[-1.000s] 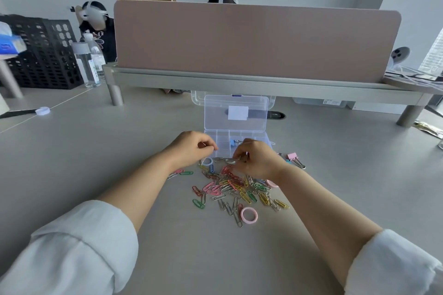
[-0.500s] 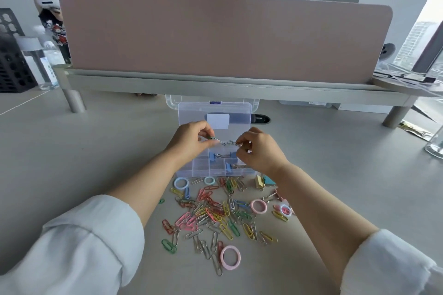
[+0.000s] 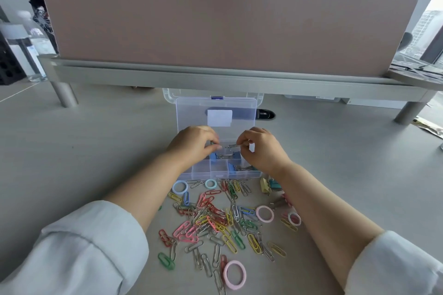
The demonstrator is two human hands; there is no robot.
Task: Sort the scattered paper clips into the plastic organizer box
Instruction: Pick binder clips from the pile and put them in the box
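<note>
Dozens of coloured paper clips (image 3: 215, 223) lie loose on the grey desk (image 3: 96, 151), nearest the viewer, w/ a large pink ring (image 3: 235, 275) at the near edge of the heap and smaller rings (pink (image 3: 264, 214), pale blue (image 3: 180, 187)) mixed in. Most of the sort is thus undone. Just beyond the heap, touching its far fringe, stands the clear plastic organizer box (image 3: 215, 172), lid (image 3: 215, 112) propped upright at the back; a few blue binder clips (image 3: 221, 156) sit in two compartments, other cells look bare.

Above the box's middle row, left hand (image 3: 191, 145) and right hand (image 3: 262, 148) each pinch, fingertips narrow, one end of a small chain of silver clips (image 3: 230, 145); approx. two linked pieces, though blur prevents a count.

Risks, judged from this pose:
- Clips appear hooked together; pulling apart w/ a jerk could fling one out of the box or into the wrong cell.
- Both forearms hang directly over the heap; a dropped wrist or sleeve (image 3: 84, 246) may sweep clips further across the desk.
- Cells are small and dividers low, so a release from height may let a piece bounce into a neighbour.
- Box is light; a knock from either hand could slide it or tip the lid shut.

Farthest: the beige divider panel (image 3: 227, 19) on its metal shelf (image 3: 215, 79).
</note>
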